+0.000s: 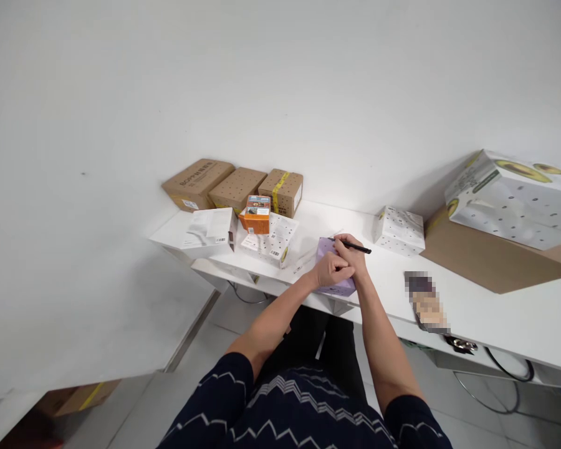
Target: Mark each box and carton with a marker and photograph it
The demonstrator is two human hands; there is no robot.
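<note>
On the desk right in front of me lies a purple box [340, 288], partly covered by both hands. Curled over its top is my left hand [330, 270], fingers closed; whether anything is inside them I cannot make out. Just beyond, my right hand [352, 255] grips a black pen [362, 249], which points left across the box. The two hands are close together, the left overlapping the right near its wrist. Left of the box, a white dotted box [280, 237] and an orange box [257, 219] sit nearby.
Brown cartons [240, 185] stand against the wall at back left, with a white box [210, 231] before them. At right are a small white dotted box [400, 229], a large open carton [486, 255] and a blurred-out phone [425, 302]. Cables hang below the desk edge.
</note>
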